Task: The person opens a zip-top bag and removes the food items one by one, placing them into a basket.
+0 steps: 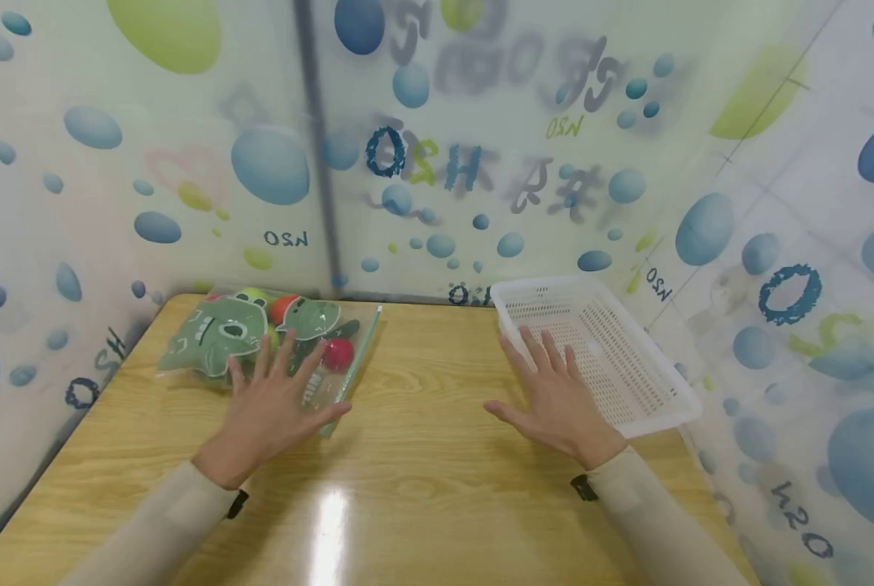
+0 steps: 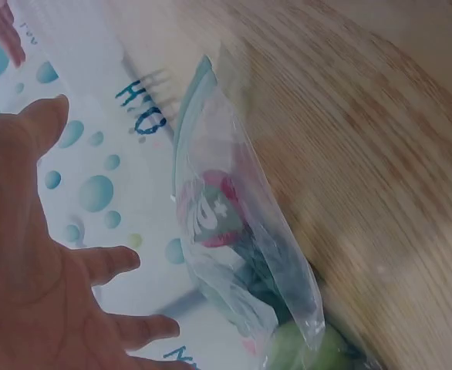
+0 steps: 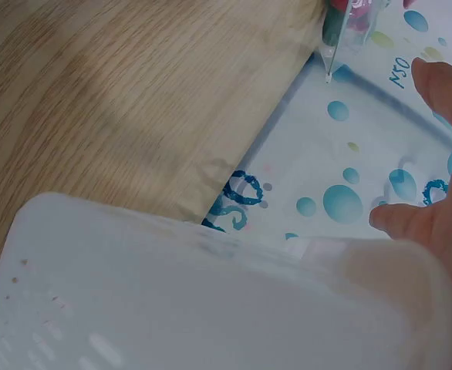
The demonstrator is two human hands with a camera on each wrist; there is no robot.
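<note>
My left hand (image 1: 267,415), fingers spread and straight, hovers at the near side of a clear zip bag (image 1: 213,330) printed with green cartoon creatures. Inside the bag are a red ball (image 1: 338,355), an orange ball (image 1: 284,308) and yellow-green round things. The left wrist view shows the bag's pale zip strip (image 2: 189,116) beyond my fingers, with nothing in the hand. My right hand (image 1: 560,407), also spread, overlaps the left side of a white perforated plastic basket (image 1: 645,342) in the head view. Its palm faces down and grips nothing. The basket's wall (image 3: 210,301) fills the lower right wrist view.
Both things lie on a wood-grain table (image 1: 422,456), the bag at the back left and the basket at the back right. Walls covered in blue and green bubble prints (image 1: 268,167) enclose the table at the back and sides.
</note>
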